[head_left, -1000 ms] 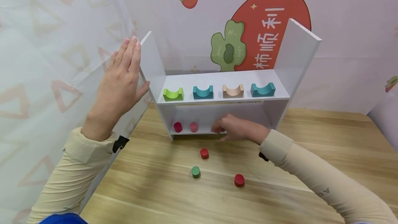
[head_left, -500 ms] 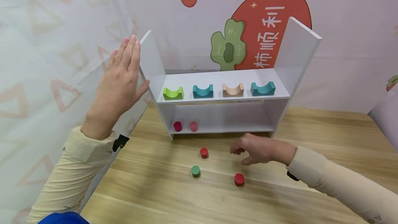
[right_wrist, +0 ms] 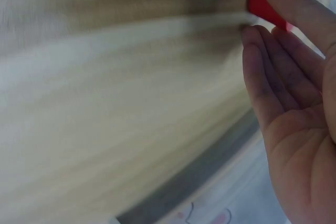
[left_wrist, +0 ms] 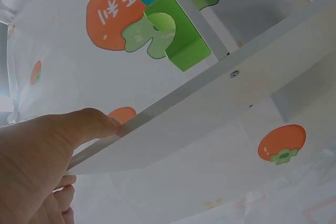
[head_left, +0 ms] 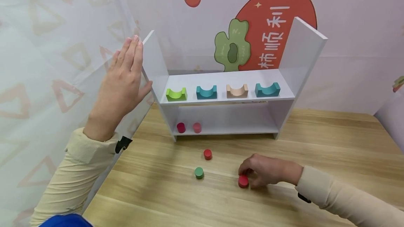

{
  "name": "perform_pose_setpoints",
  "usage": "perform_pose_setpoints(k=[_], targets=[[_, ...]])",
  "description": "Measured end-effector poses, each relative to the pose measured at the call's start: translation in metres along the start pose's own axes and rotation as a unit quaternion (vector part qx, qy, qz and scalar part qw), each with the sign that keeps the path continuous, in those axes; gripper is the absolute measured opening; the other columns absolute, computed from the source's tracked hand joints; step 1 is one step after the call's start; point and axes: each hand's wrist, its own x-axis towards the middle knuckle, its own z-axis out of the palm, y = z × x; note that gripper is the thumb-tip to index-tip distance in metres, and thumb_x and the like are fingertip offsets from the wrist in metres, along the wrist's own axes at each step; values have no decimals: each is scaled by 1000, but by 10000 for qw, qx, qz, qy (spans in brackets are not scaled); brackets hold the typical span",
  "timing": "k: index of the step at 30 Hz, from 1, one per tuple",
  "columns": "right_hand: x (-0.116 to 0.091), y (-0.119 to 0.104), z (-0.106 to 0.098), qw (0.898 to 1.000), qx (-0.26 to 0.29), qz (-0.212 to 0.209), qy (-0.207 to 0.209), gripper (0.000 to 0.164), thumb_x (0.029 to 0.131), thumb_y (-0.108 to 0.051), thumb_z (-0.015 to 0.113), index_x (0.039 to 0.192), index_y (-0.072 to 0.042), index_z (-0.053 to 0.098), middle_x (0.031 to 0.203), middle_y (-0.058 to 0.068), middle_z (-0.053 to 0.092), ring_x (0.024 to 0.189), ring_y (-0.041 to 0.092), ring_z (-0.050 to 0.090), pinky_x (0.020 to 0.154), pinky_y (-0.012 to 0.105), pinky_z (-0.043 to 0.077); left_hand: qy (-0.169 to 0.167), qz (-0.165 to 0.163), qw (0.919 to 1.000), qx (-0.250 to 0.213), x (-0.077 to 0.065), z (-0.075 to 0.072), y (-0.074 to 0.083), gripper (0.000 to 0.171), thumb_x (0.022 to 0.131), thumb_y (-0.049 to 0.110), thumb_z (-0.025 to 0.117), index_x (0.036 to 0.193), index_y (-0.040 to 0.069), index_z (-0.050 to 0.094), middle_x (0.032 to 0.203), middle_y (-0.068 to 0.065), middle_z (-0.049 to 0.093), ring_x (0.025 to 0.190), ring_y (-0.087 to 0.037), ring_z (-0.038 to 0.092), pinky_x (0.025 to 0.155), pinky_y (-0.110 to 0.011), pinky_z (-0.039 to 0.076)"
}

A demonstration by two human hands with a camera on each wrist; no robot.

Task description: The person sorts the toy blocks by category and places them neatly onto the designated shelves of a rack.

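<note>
My right hand (head_left: pixel 263 171) has its thumb and fingertips around a red cylinder block (head_left: pixel 243 181) that stands on the table. In the right wrist view the thumb overlaps the side of this red block (right_wrist: pixel 265 4), with the fingers curving beneath it. My left hand (head_left: pixel 120 87) lies with straight fingers along the outer side of the white shelf's left panel (head_left: pixel 154 62). Its thumb (left_wrist: pixel 97 124) touches the front edge of that panel in the left wrist view. Another red cylinder block (head_left: pixel 207 154) and a green cylinder block (head_left: pixel 199 173) stand to the left of my right hand.
The upper board (head_left: pixel 221 79) carries several arch blocks: a light green one (head_left: pixel 176 95), a beige one (head_left: pixel 237 91) and teal ones. On the lower board (head_left: pixel 240 125), a dark red cylinder (head_left: pixel 181 128) and a pink cylinder (head_left: pixel 197 128) stand at the left.
My right hand has moved from the lower board down and right to the red cylinder block on the table. My left hand stays against the panel.
</note>
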Motion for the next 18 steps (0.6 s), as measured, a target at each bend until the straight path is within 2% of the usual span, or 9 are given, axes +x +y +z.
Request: perform_pose_setpoints(k=[4, 7, 12, 18], targets=[[1, 3, 9, 9979, -34, -536, 359, 25, 83, -4, 83, 105, -14, 75, 97, -11, 72, 89, -5, 62, 79, 18, 58, 46, 37, 10000, 46, 1, 1, 0, 100, 89, 10, 78, 166, -6, 16, 176, -21, 19, 166, -34, 16, 131, -60, 24], [2, 4, 12, 9957, -70, -769, 504, 21, 85, -6, 83, 102, -15, 74, 93, -11, 71, 87, -6, 61, 77, 17, 57, 70, 50, 9999, 76, 1, 1, 0, 99, 89, 10, 78, 166, -6, 17, 176, -22, 20, 166, -35, 17, 131, -60, 25], [7, 2, 4, 9979, -33, -537, 369, 19, 86, -5, 83, 100, -16, 74, 92, -12, 70, 86, -6, 61, 77, 18, 58, 54, 40, 10000, 57, 1, 1, -1, 99, 90, 11, 78, 166, -6, 17, 176, -21, 19, 166, -35, 16, 131, -60, 24], [19, -4, -13, 9989, -141, -281, 352, 21, 87, -5, 82, 106, -10, 76, 99, -7, 74, 90, -2, 65, 81, 23, 61, 61, 35, 10000, 52, 0, 1, -1, 99, 89, 11, 78, 165, -6, 17, 176, -21, 19, 166, -35, 17, 131, -60, 24]])
